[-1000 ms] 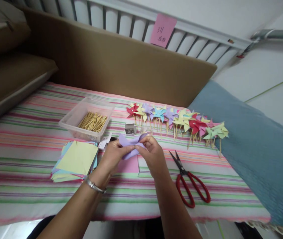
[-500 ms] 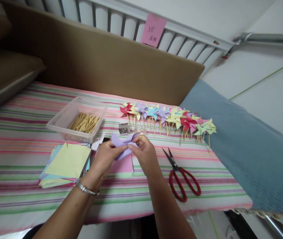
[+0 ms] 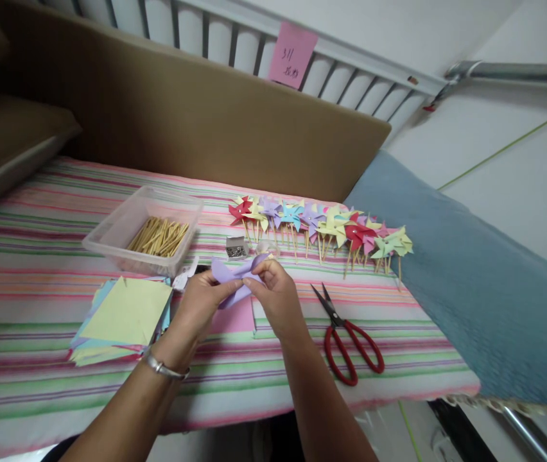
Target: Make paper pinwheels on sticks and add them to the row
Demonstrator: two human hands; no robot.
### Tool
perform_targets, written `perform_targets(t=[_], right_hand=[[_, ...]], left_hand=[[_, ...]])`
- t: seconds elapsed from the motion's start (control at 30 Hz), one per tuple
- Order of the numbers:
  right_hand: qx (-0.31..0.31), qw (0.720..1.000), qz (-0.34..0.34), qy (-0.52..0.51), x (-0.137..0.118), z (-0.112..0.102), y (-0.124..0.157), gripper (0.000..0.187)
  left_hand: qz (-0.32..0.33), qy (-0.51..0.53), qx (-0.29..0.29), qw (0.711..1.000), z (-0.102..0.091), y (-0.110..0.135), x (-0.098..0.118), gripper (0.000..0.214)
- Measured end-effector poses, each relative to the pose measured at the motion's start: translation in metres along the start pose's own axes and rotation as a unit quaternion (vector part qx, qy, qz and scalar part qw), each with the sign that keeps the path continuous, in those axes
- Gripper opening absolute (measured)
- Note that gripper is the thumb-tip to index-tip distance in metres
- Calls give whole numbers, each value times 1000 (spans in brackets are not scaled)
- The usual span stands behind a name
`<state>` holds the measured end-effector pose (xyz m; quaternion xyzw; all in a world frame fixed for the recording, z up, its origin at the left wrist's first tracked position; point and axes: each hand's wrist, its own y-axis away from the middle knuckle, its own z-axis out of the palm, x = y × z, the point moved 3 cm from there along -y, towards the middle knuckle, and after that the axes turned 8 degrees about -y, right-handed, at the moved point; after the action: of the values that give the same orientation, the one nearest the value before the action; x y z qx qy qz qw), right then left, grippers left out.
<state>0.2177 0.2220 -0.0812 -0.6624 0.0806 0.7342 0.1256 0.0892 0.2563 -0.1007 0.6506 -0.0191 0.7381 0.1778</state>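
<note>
A sheet of purple paper [image 3: 225, 272], partly curled and folded, is held over the striped cloth between both hands. My left hand [image 3: 201, 296] pinches its left part, thumb pressed near the paper's middle. On the other side my right hand [image 3: 273, 292] grips a curled corner between thumb and fingers. Both thumbs meet close to the centre. Below them lies a pink sheet of paper [image 3: 235, 317]. Just beyond the hands stands a small box of metal pins [image 3: 237, 248]. Paper pinwheels [image 3: 334, 226] on sticks lie in a row behind, to the right.
Red-handled scissors [image 3: 345, 340] lie partly open right of my hands. To the left are a stack of coloured paper squares [image 3: 126, 311] and a clear plastic box [image 3: 97, 240] of wooden sticks [image 3: 158, 236]. A brown board [image 3: 196, 109] stands along the back.
The view has shifted slightly, moving everything a little to the left. Both hands keep their hold on the purple paper, with hardly any change in the fingers.
</note>
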Motion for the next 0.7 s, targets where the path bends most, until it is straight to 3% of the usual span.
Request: perform_targets(t=[0.5, 0.7], right_hand=[[5, 1000, -1, 14, -4, 6, 2, 16], [15, 999, -15, 47, -4, 5, 3, 15]], left_hand=[[4, 4, 13, 1000, -1, 1, -1, 18], [-19, 28, -13, 999, 0, 0, 0, 23]])
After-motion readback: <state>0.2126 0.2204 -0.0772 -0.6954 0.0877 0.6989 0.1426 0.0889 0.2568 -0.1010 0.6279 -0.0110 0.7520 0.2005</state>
